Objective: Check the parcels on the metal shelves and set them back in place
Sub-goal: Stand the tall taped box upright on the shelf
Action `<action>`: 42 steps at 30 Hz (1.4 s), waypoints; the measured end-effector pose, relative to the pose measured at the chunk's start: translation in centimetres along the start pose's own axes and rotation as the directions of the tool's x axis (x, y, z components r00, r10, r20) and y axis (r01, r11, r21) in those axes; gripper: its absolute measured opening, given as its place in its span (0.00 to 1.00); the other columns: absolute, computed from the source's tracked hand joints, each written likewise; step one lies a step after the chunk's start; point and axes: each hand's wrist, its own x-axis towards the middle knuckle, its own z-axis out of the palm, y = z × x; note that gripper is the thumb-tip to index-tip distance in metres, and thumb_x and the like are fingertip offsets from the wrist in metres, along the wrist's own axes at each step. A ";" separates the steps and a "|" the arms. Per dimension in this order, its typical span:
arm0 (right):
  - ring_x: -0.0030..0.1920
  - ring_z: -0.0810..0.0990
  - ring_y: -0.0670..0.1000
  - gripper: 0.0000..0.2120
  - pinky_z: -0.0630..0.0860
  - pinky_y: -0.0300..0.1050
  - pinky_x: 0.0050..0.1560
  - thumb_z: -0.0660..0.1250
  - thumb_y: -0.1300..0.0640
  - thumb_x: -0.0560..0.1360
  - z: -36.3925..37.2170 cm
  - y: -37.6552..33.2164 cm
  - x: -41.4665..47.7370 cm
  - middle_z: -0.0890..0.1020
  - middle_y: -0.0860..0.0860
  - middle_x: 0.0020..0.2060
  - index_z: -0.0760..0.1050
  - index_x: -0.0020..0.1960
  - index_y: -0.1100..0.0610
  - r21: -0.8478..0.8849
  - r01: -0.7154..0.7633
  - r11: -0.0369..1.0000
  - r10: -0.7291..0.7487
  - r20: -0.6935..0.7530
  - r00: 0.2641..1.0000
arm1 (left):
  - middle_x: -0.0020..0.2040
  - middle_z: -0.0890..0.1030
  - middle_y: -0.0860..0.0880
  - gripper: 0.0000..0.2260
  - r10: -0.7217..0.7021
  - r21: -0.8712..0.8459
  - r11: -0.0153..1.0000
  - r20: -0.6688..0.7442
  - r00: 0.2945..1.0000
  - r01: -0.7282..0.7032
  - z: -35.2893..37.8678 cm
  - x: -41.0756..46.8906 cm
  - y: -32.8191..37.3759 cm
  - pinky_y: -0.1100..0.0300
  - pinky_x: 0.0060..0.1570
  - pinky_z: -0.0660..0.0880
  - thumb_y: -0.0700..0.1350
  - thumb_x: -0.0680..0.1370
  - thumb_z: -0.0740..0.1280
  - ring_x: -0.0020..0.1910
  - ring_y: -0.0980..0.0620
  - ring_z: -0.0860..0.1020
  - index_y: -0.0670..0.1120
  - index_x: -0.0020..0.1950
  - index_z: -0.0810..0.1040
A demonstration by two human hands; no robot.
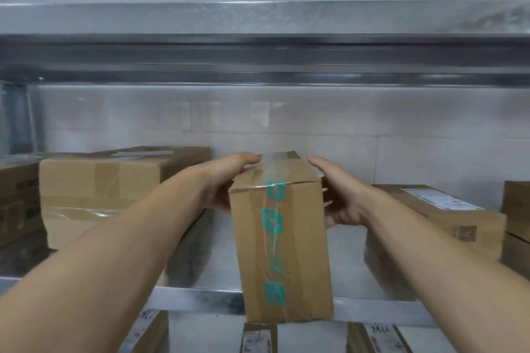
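1. The metal shelf (348, 255) has a bare strip in the middle, between a big carton (100, 195) on the left and a flat box (441, 215) with a white label on the right. I judge that strip to be the slot the task's parcel goes back into.
2. The parcel (282, 255), a long narrow cardboard box, is held lengthwise above that strip. Its far end is up between the hands and its near end hangs down past the shelf's front lip. I cannot tell whether any part of it rests on the metal.
3. Risk: both grips sit at the far end, so the near end has no support. If the grip slackens, the parcel could pivot and drop onto the lower-tier boxes (259, 338).
4. Risk: the slot is bounded on both sides. A skewed push could catch a corner on the big carton or nudge the flat box out of line.
5. The left hand (220, 185) grips the parcel's left face. Its thumb lies along the top edge and its fingers are hidden behind the box.
6. The right hand (341, 198) clasps the right face, thumb raised beside the top corner, fingers curled against the side.
7. Risk: the glossy tape (272, 222) with teal marks lies under the left thumb, which may slide on it.
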 end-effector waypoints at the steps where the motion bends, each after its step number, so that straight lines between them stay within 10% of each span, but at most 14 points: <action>1: 0.56 0.83 0.65 0.40 0.80 0.70 0.56 0.64 0.27 0.73 -0.1 -0.4 0.0 0.81 0.62 0.55 0.76 0.65 0.62 0.016 -0.029 0.999 0.029 0.001 1.000 | 0.56 0.83 0.43 0.25 0.001 0.023 1.000 0.006 1.000 -0.001 0.2 0.0 0.2 0.53 0.52 0.79 0.61 0.80 0.65 0.51 0.44 0.82 0.44 0.68 0.79; 4: 0.59 0.82 0.69 0.50 0.78 0.75 0.55 0.65 0.21 0.66 -0.1 -1.5 0.1 0.81 0.66 0.62 0.75 0.69 0.61 0.011 -0.102 0.995 0.101 0.043 0.994 | 0.54 0.80 0.44 0.21 0.001 0.111 0.994 0.011 1.000 -0.003 0.8 0.1 0.9 0.50 0.58 0.79 0.61 0.75 0.67 0.52 0.46 0.78 0.50 0.62 0.80; 9: 0.48 0.85 0.62 0.31 0.75 0.72 0.64 0.70 0.35 0.75 0.2 -2.6 -0.4 0.84 0.60 0.59 0.78 0.68 0.56 -0.090 -0.109 0.990 0.116 0.076 0.990 | 0.60 0.83 0.41 0.23 -0.022 0.184 0.983 -0.008 1.000 0.023 1.6 0.1 1.6 0.46 0.65 0.77 0.59 0.80 0.64 0.54 0.44 0.80 0.44 0.66 0.80; 25: 0.44 0.85 0.60 0.25 0.76 0.69 0.65 0.73 0.46 0.76 0.2 -2.8 -0.5 0.85 0.61 0.55 0.76 0.67 0.60 -0.107 -0.095 0.990 0.104 0.084 0.991 | 0.63 0.82 0.39 0.19 -0.011 0.258 0.966 -0.062 0.998 0.026 3.1 -0.7 2.2 0.45 0.62 0.79 0.52 0.83 0.64 0.63 0.40 0.81 0.41 0.67 0.79; 33: 0.64 0.81 0.64 0.24 0.77 0.69 0.64 0.69 0.40 0.78 0.0 -3.8 -0.3 0.81 0.62 0.64 0.80 0.64 0.57 -0.123 0.086 0.989 -0.074 0.101 0.992 | 0.63 0.81 0.38 0.17 0.061 0.233 0.972 -0.093 0.994 -0.038 2.2 -1.7 4.0 0.44 0.58 0.80 0.55 0.82 0.65 0.60 0.39 0.82 0.44 0.63 0.80; 37: 0.65 0.81 0.63 0.17 0.76 0.64 0.67 0.69 0.44 0.80 0.1 -4.4 -1.0 0.82 0.61 0.63 0.81 0.59 0.55 -0.056 0.227 0.972 -0.224 0.052 0.973 | 0.59 0.81 0.40 0.14 0.202 0.237 0.957 -0.129 0.971 -0.167 2.2 -2.6 5.4 0.49 0.42 0.80 0.50 0.82 0.66 0.46 0.42 0.82 0.45 0.65 0.73; 42: 0.55 0.83 0.51 0.16 0.79 0.49 0.50 0.70 0.53 0.80 0.3 -4.1 -1.5 0.84 0.50 0.56 0.74 0.66 0.50 -0.031 0.362 0.932 -0.362 0.024 0.932 | 0.55 0.79 0.42 0.22 0.296 0.115 0.953 -0.147 0.944 -0.281 2.3 -2.4 5.0 0.46 0.46 0.81 0.40 0.80 0.69 0.42 0.42 0.80 0.52 0.69 0.63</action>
